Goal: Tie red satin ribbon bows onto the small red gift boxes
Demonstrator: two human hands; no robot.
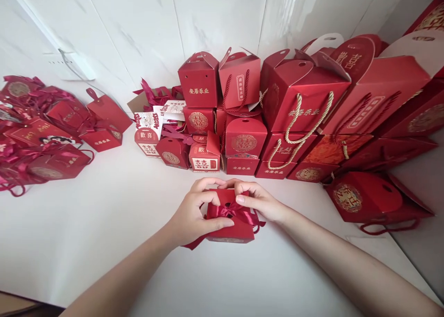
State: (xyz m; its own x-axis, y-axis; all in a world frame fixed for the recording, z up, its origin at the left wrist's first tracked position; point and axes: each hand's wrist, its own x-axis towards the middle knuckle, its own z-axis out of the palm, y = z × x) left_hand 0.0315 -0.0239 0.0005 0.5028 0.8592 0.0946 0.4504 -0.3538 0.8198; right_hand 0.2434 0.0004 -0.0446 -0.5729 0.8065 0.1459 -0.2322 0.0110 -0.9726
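A small red gift box (231, 234) sits on the white table, its top crossed by a shiny dark-red satin ribbon (229, 210) tied in a bow. My left hand (190, 214) grips the box from the left, thumb along the near top edge and fingers curled over the ribbon and far side. With thumb and index finger, my right hand (259, 200) pinches the ribbon at the bow's right side. Ribbon ends and a twisted cord handle stick out on the right. Part of the bow is hidden under my fingers.
Stacked red gift boxes (246, 136) line the wall, several with rope handles. Ribboned boxes (62, 162) are piled at left. An open carton (138, 102) holds ribbon. One box (364, 199) lies tilted at right. The white table (114, 243) has its near edge at lower left.
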